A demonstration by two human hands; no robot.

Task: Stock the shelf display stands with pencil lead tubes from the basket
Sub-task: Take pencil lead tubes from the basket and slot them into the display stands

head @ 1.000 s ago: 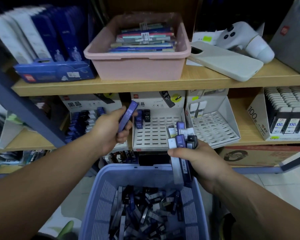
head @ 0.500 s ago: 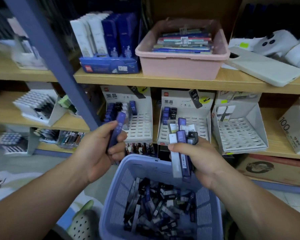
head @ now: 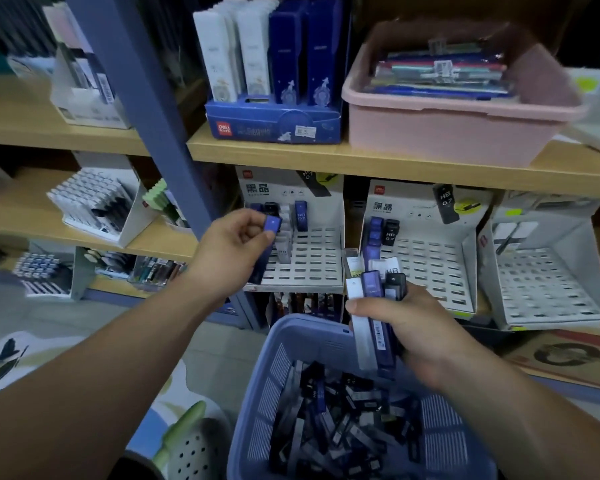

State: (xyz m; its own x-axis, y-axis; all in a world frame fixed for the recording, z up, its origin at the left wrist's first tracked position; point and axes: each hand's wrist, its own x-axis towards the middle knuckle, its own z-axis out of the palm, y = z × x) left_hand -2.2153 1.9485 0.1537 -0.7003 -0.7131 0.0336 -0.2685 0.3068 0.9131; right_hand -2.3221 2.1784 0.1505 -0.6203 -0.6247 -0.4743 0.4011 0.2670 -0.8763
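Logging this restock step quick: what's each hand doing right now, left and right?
Left hand: closed, pinching one blue lead tube by the left display stand.
Right hand: closed, gripping a bundle of lead tubes above the basket.

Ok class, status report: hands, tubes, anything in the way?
Left hand pinching blue tube at stand. Right hand gripping bundle over basket. Nothing in the way.

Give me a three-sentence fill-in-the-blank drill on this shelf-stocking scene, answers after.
The left hand holds exactly ____ lead tube at a display stand.
The right hand grips a bundle of tubes; more lie loose in the ____.
The pink tub sits on the shelf ____ the display stand.
Answers: one; basket; above.
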